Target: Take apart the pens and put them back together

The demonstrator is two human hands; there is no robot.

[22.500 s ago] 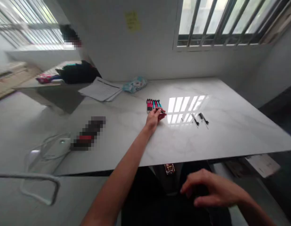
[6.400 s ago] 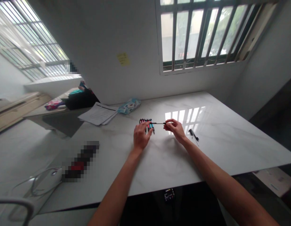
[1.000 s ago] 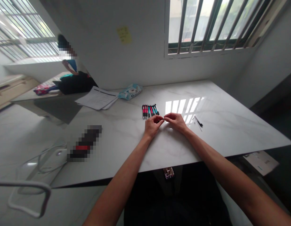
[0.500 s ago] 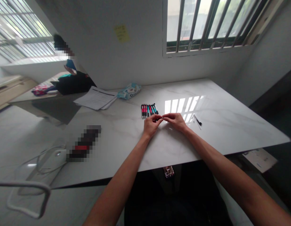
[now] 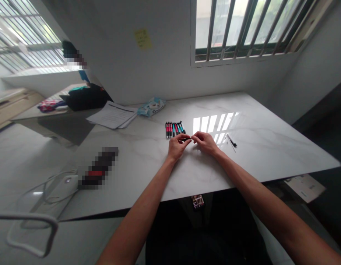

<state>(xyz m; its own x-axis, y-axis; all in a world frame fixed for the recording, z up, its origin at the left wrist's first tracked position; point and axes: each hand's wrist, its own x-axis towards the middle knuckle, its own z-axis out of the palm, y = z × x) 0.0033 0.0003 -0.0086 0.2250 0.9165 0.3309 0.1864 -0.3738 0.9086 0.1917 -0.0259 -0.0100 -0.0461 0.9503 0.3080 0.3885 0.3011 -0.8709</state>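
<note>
My left hand point(image 5: 176, 146) and my right hand point(image 5: 205, 142) meet over the white marble table point(image 5: 270, 147), fingertips pinched together on a dark pen point(image 5: 187, 138) held between them. Most of the pen is hidden by my fingers. Just beyond my left hand lies a neat row of several red, teal and black pens point(image 5: 174, 129). To the right of my right hand a loose black pen part point(image 5: 231, 141) lies on the table, with a thin refill beside it.
A stack of papers point(image 5: 113, 115) and a blue wipes packet point(image 5: 151, 107) lie at the back left. A white charger with a cable point(image 5: 53, 186) sits near the front left edge. Another person stands far left by a second table.
Over the last second my hands have stayed together on the pen, with only small finger shifts. Earlier, two loose pen parts lay at the right; now one remains there.
</note>
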